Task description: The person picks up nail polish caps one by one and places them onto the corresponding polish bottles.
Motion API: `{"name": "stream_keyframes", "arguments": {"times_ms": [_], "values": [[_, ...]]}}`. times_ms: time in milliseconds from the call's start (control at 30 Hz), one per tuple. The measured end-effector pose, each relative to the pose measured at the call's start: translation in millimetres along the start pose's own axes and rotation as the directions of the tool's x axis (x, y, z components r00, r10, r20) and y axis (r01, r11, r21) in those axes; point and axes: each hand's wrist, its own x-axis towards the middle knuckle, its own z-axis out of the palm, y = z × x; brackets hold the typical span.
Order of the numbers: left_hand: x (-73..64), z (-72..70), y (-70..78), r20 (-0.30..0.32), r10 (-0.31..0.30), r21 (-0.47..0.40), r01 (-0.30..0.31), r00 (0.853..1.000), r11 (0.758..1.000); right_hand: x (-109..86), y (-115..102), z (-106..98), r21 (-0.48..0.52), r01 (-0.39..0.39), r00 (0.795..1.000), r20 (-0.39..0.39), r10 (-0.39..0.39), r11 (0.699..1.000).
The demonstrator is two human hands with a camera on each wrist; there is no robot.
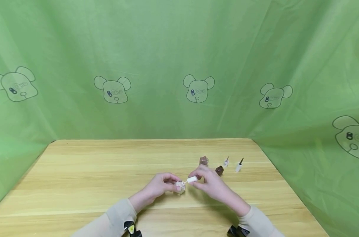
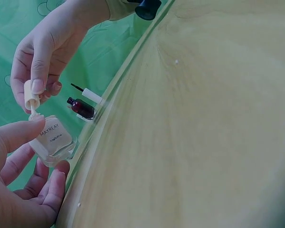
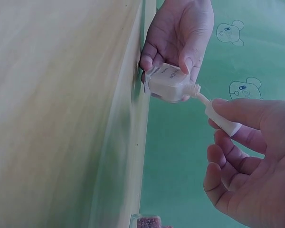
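My left hand (image 1: pixel 160 186) holds a square glass bottle of pale nail polish (image 2: pixel 53 137) by its sides, thumb near the neck. The bottle is tilted, its open neck turned toward my right hand (image 1: pixel 210 184). Between thumb and fingers, the right hand pinches a white brush cap (image 3: pixel 222 118). The brush stem runs from the cap to the mouth of the bottle, and its tip is at the neck in the right wrist view. Dark lettering shows on the bottle's face in the left wrist view.
Beyond the right hand stand a pinkish-brown polish bottle (image 1: pixel 203 160) and a dark red-brown one (image 1: pixel 219 170), both uncapped. Two white brush caps stand farther right, a smaller one (image 1: pixel 226 162) and a taller one (image 1: pixel 239 167), brushes upward. A green curtain (image 1: pixel 155 115) surrounds the wooden table (image 1: pixel 93 174).
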Motion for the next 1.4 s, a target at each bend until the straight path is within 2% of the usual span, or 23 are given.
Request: {"name": "stream_keyframes", "arguments": {"times_ms": [200,500,733,1033,1200,1300,1400], "values": [[-0.9,1.2,1.8,0.004,0.006,0.008,-0.006,1.0,1.0,-0.3,-2,3,-0.006,0.006,1.0,0.009,-0.006,1.0],[-2.4,3.0,2.8,0.019,0.012,0.016,-0.012,1.0,1.0,-1.8,-4,9,-0.008,0.06,0.998,0.018,-0.06,0.998],[-3.6,4.2,3.1,0.028,0.012,0.01,-0.013,1.0,1.0,-1.9,-7,11,-0.002,0.028,0.998,0.051,-0.027,1.0],[-4.2,4.6,3.7,0.025,0.017,0.039,-0.018,1.0,0.999,-2.9,-7,13,-0.026,0.072,0.995,0.066,-0.071,0.997],[-4.2,4.5,3.6,0.025,0.022,0.049,-0.023,0.999,0.999,-2.9,-7,14,-0.035,0.063,0.995,0.075,-0.061,0.997],[-4.3,4.0,3.3,0.024,0.023,0.04,-0.024,0.999,0.999,-2.8,-6,13,-0.003,0.035,0.997,0.076,-0.034,0.999],[-3.9,3.1,2.4,0.021,0.019,0.025,-0.019,1.0,0.999,-1.9,-2,11,0.076,0.016,0.997,0.072,-0.022,0.997]]}}
